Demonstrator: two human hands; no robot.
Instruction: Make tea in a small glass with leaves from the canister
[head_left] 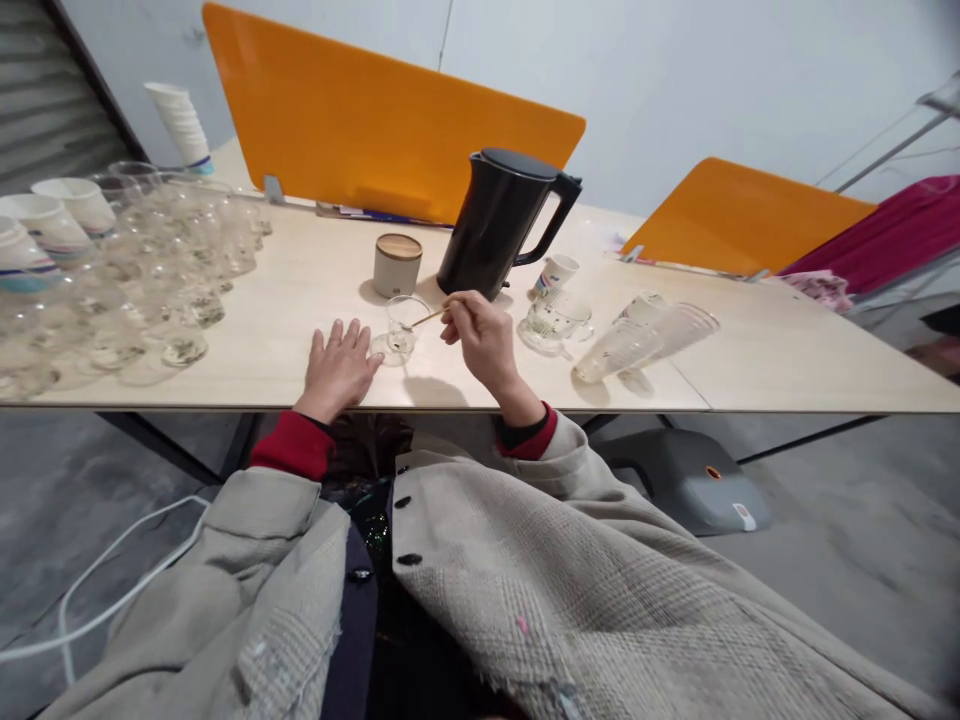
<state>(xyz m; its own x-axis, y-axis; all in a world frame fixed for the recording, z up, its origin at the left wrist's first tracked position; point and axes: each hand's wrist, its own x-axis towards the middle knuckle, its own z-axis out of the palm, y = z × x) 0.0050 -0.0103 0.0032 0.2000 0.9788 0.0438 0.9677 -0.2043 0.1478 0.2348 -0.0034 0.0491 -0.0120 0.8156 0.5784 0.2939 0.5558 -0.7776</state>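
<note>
My right hand is closed in a pinch around a thin wooden stick. The stick slants down to the left, its far end inside a clear plastic cup with a few dark bits at the bottom. Flat on the tabletop, just left of that cup, lies my left hand with its fingers stretched out. Behind the cup stand a grey canister with a wooden lid and a black electric kettle. I cannot make out the stick's tip clearly.
Many clear cups with dark bits crowd the table's left side, near a stack of paper cups. On the right are a glass cup, a paper cup and stacked plastic cups lying down. Orange dividers stand behind.
</note>
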